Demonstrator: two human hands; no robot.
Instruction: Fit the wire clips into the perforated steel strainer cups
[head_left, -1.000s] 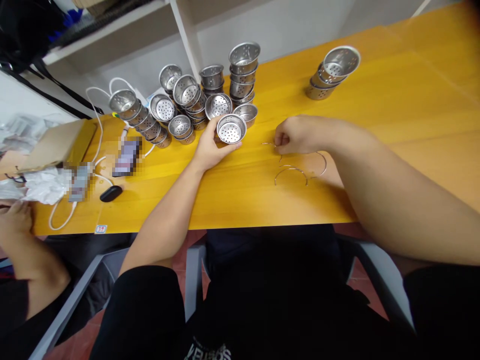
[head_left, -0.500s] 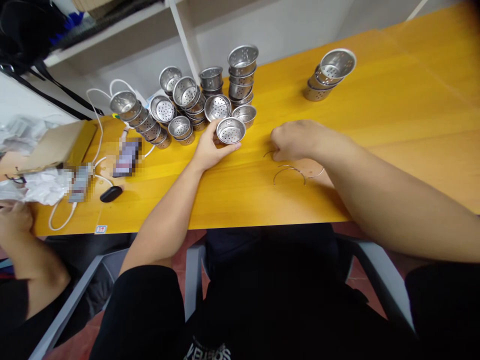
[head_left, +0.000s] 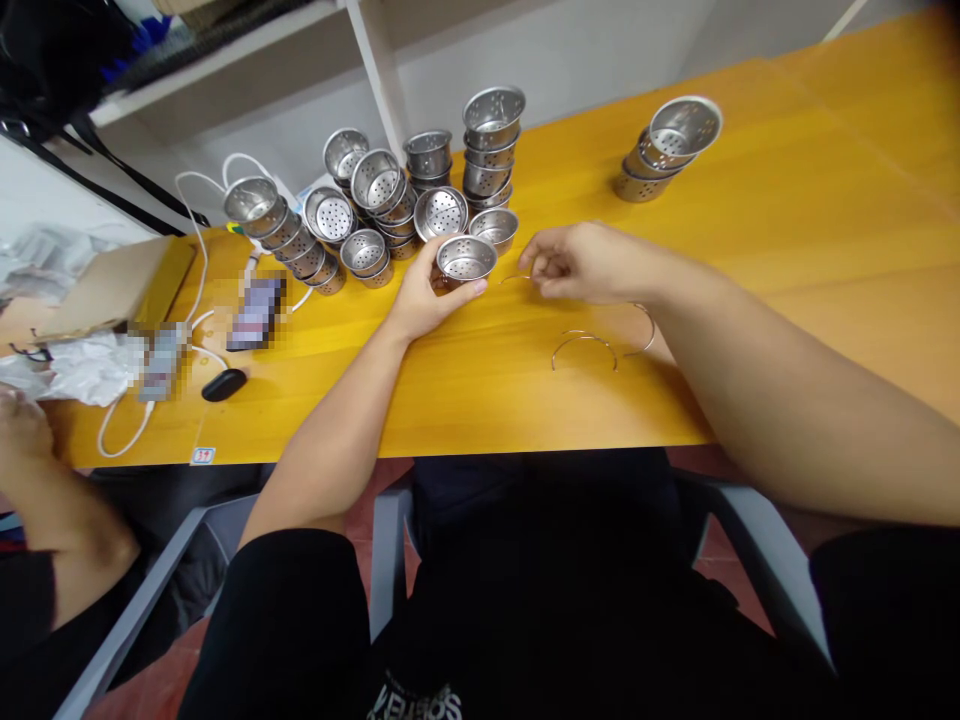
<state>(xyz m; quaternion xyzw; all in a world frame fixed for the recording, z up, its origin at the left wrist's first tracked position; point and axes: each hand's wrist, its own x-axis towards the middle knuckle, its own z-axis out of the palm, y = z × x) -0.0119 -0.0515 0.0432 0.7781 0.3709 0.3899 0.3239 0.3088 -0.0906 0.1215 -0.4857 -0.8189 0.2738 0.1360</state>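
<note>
My left hand (head_left: 426,295) is wrapped round the side of a perforated metal cup (head_left: 466,260), its mouth tilted up towards me. Just right of the cup, my right hand (head_left: 559,262) pinches a thin curved wire (head_left: 514,278) whose free end points at the cup. Below that hand, thin wire arcs (head_left: 585,337) lie on the table, and another bent wire (head_left: 651,325) rests beside my right forearm. Behind my left hand stand several stacks of like perforated cups (head_left: 379,185), the nearest one (head_left: 495,228) close to the held cup.
A leaning stack of cups (head_left: 667,150) stands at the back right of the yellow table (head_left: 465,400). On the left lie a phone (head_left: 256,315), white cables, a black oval case (head_left: 223,385), plastic bags and a cardboard box (head_left: 112,285). Another person's arm (head_left: 67,500) is at far left.
My right hand has lifted the curved wire and turned, bringing it left towards the cup. My left hand keeps its hold on the cup, nearly still.
</note>
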